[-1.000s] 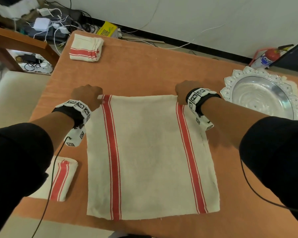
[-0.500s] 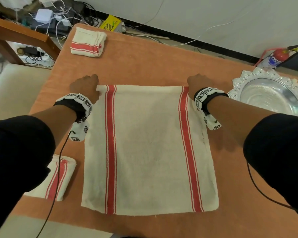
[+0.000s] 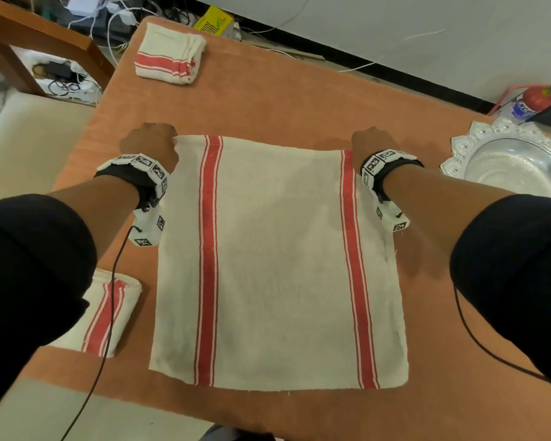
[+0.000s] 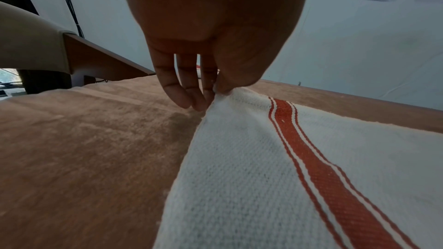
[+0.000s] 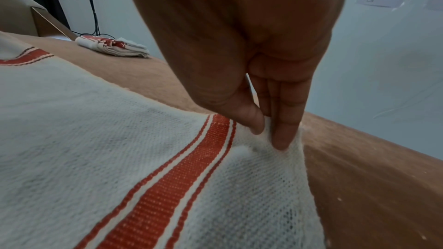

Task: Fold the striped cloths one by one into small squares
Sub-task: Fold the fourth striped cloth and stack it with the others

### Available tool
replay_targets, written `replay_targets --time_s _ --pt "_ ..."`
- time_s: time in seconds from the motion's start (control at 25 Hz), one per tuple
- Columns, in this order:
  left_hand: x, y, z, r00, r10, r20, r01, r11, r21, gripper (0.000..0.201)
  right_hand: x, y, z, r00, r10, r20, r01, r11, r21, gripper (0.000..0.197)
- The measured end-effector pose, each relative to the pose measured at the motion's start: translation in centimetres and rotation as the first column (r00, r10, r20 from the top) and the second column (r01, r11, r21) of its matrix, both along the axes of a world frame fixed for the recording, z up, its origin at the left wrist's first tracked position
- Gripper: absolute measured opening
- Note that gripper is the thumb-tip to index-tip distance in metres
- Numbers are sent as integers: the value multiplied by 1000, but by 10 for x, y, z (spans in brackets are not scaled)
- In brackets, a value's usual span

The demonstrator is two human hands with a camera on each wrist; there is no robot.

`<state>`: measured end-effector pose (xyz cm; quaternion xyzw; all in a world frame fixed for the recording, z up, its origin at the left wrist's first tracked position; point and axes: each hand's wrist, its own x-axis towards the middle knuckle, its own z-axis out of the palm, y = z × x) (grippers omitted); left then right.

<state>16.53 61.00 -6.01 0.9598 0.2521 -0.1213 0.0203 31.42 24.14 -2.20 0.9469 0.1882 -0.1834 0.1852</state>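
While both hands' fingers (image 5: 282, 132) pinch its far corners, the coarse-woven, red-striped square cloth (image 3: 277, 265) lies flat.

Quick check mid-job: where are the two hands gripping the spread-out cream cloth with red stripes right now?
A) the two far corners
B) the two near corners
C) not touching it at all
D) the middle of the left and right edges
A: the left hand and right hand each pinch a far corner of the spread-out cream cloth with red stripes, as both wrist views confirm; the near edge lies flat on the orange table.
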Motion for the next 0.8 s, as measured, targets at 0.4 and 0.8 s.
replay_targets --time_s 0.4,0.8 --pt "-10 3 7 983 70 170 -66 997 -32 16 -16 -9 7 998 -52 39 48 995 85 9" --pt "-78 -24 35 887 200 416 -30 924 -380 17 -72 -9 56 996 -1 85 -11 988 151 15"
